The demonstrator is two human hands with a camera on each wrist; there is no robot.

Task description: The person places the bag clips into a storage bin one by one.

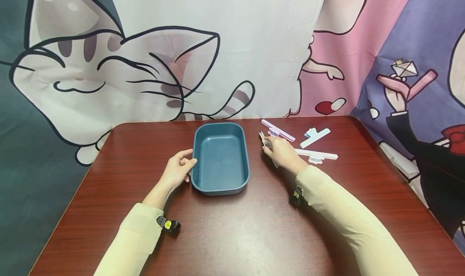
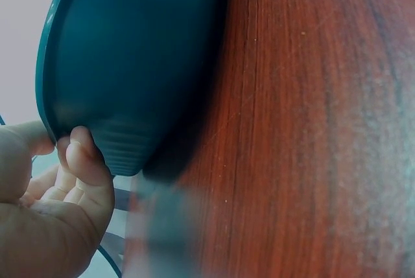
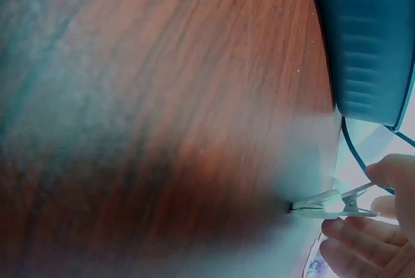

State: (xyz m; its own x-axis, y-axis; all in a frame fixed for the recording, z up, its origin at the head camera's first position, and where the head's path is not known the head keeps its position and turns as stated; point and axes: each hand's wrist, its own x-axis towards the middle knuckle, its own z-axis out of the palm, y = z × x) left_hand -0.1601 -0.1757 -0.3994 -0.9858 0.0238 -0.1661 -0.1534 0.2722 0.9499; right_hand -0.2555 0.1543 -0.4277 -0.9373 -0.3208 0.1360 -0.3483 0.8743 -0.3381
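A deep blue-green rectangular tub stands on the table. At its left rim is my left hand, thumb on the edge and fingertips against the outer wall, as the left wrist view also shows. To the right of the tub, my right hand pinches a pale bag clip by its handle levers, its long bar close over the table. Around that hand lie a lilac clip, a light blue clip and a white clip.
The reddish-brown wooden table reaches back to a printed cloth with cartoon figures. The three loose clips are grouped at the table's back right. A dark wrist camera sits at the left cuff.
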